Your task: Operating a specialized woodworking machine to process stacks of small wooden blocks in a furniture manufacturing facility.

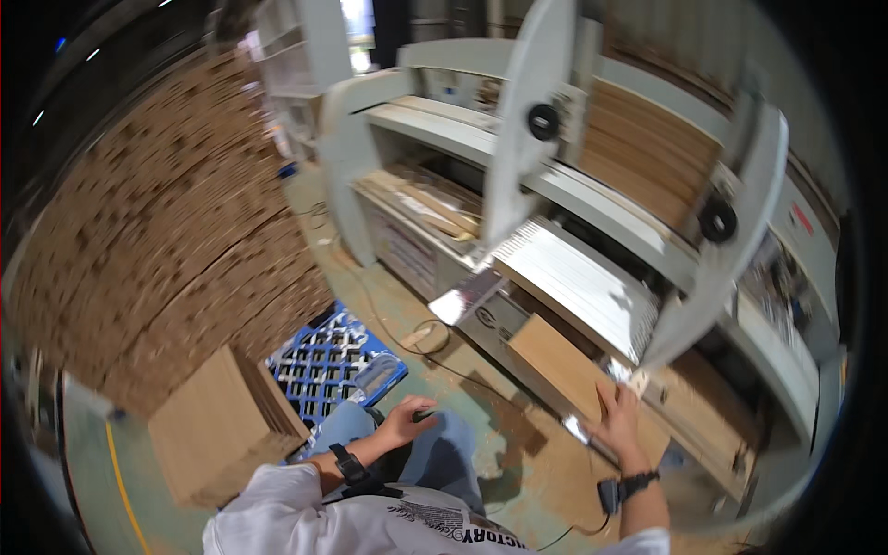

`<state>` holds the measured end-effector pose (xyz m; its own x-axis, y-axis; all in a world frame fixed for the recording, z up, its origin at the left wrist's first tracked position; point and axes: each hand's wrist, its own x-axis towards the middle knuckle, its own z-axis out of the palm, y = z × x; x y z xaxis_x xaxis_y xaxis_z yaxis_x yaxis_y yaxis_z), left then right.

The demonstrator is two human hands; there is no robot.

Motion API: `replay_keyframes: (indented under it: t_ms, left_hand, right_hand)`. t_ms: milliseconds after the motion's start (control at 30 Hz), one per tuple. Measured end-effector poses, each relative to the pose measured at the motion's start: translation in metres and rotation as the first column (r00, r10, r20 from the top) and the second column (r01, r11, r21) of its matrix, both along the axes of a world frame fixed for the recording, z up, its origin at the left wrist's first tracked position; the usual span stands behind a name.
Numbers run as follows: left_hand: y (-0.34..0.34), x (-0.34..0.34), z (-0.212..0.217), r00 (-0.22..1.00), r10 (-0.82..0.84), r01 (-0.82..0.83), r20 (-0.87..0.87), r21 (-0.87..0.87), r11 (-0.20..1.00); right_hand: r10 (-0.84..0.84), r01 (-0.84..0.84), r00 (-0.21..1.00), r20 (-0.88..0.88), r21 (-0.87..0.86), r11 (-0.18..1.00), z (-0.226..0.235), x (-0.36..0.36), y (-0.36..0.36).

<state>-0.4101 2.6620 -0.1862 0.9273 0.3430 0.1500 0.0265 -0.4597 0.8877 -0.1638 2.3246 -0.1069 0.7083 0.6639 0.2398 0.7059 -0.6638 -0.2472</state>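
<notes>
While the right hand [618, 418] lies flat, fingers spread and open, on a brown cardboard sheet [566, 370] at the lower right of the frame, it presses the sheet rather than gripping it. That sheet rests on the feed edge of a long pale machine [592, 199], just below a ribbed metal plate [578, 277] at the centre. By its look the sheet is light and fairly stiff but easy to crease, so it would be best taken along an edge or pushed with a flat palm, not pinched at a corner. The left hand [407, 421], at the lower middle, rests on the person's knee with fingers curled; whether a small dark thing lies under them I cannot tell. Both wrists carry dark bands. Further out, a blue plastic pallet [333, 361] lies on the floor left of the knee, a low pile of cardboard sheets [217, 430] at the lower left, and a tall blurred wall of stacked cardboard [157, 231] fills the upper left. More brown sheets [652, 148] stand in the machine at the upper right.
</notes>
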Motion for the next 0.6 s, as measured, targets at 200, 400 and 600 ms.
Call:
replay_keyframes:
  t_ms: [200,400,600]
  left_hand:
    - [0.016,-0.043,0.005,0.985,0.151,-0.173,-0.088,-0.378,0.910]
    - [0.018,-0.082,-0.003,0.984,0.156,-0.177,-0.086,-0.418,0.891]
    - [0.072,-0.160,-0.004,0.922,0.338,-0.384,-0.190,-0.321,0.866]
  right_hand:
    - [-0.045,0.046,0.995,-0.088,0.005,0.999,0.000,-0.007,-0.004]
    - [0.017,-0.020,0.997,-0.081,-0.037,0.999,-0.009,-0.019,-0.010]
    - [-0.095,0.071,0.982,-0.166,-0.141,0.987,0.023,-0.091,0.011]
